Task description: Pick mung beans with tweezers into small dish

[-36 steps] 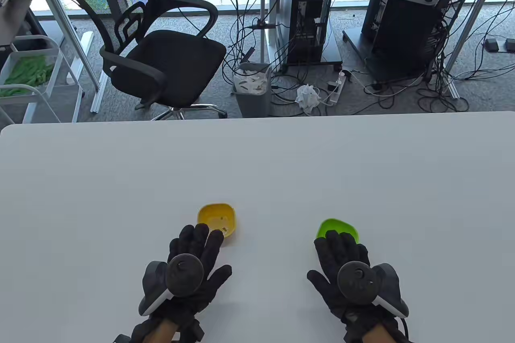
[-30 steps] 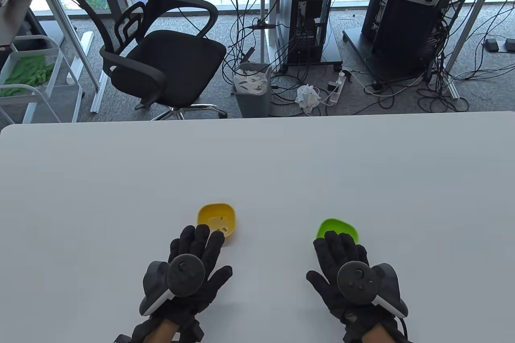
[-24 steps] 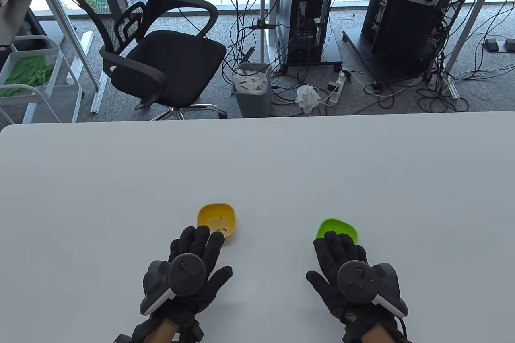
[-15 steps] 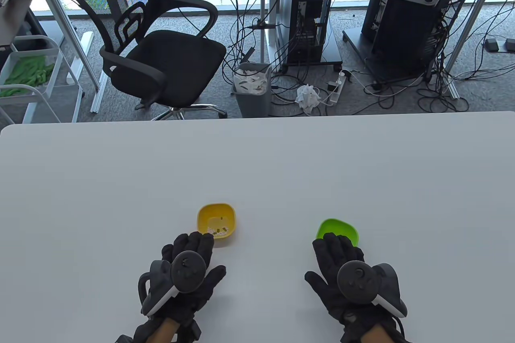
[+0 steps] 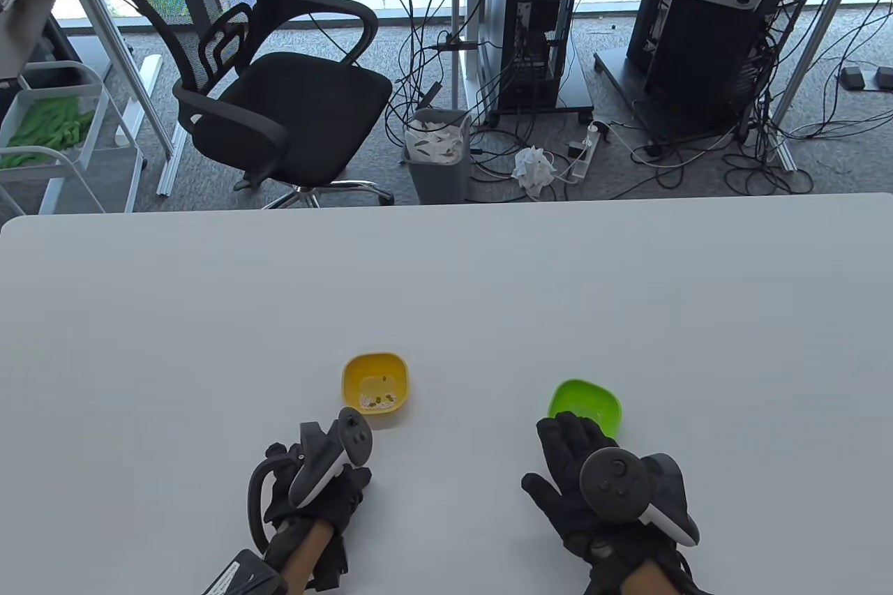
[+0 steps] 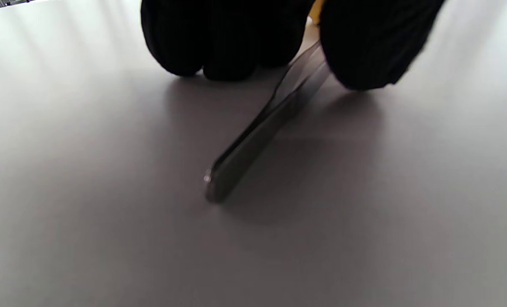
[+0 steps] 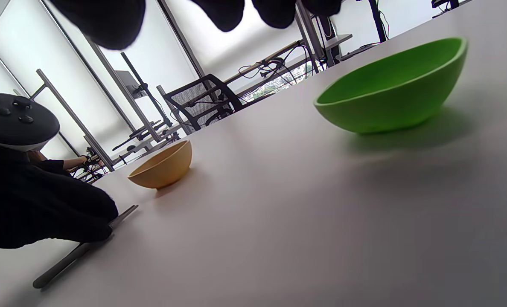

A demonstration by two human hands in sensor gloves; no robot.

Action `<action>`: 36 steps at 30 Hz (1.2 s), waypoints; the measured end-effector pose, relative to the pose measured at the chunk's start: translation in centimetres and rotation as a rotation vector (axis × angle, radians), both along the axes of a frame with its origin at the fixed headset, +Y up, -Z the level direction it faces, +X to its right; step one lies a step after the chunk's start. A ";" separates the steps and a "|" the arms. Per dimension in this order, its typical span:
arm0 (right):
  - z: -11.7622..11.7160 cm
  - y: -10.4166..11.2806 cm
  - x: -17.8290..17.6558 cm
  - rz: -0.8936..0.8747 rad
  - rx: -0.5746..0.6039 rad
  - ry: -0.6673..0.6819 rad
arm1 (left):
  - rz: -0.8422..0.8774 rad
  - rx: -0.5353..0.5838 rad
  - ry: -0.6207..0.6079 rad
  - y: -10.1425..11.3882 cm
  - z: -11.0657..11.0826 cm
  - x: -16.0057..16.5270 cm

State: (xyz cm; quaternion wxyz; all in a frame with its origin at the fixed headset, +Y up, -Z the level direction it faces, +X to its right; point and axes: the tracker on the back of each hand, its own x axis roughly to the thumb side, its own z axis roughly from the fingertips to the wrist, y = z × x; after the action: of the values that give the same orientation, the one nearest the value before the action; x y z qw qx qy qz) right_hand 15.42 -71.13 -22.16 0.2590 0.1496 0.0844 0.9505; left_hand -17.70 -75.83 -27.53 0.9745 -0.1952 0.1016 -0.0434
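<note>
A yellow dish (image 5: 374, 379) holds several mung beans (image 5: 379, 402); it also shows in the right wrist view (image 7: 163, 166). A green dish (image 5: 584, 405) stands to its right and looks empty in the right wrist view (image 7: 390, 89). Metal tweezers (image 6: 257, 140) lie on the table just in front of the yellow dish, their far end low in the right wrist view (image 7: 65, 262). My left hand (image 5: 342, 483) is curled, its fingers (image 6: 219, 51) and thumb pinching the tweezers. My right hand (image 5: 558, 462) is open and flat, palm down, right in front of the green dish.
The white table (image 5: 446, 288) stretches wide behind both dishes. Beyond its far edge are an office chair (image 5: 279, 86), a bin (image 5: 438, 152) and computer towers with cables.
My left hand has pulled back from the yellow dish, rolled onto its side and curled around the tweezers. My right hand has shifted slightly back and left.
</note>
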 end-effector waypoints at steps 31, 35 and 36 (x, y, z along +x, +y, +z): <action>2.0 2.3 -12.7 -0.254 0.173 0.126 | 0.940 0.472 -0.355 7.6 6.0 1.0; 1.9 2.1 -12.6 -0.366 0.236 0.071 | 0.999 0.483 -0.346 7.8 6.5 1.2; 1.9 2.1 -12.5 -0.391 0.255 0.057 | 1.008 0.486 -0.338 7.8 6.5 1.3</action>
State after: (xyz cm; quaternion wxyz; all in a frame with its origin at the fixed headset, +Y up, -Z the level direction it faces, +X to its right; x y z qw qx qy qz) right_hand 2.92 -69.04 -20.21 0.4145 0.2214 -0.0593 0.8807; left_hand -16.40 -67.99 -21.01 0.8945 0.0194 -0.1535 0.4195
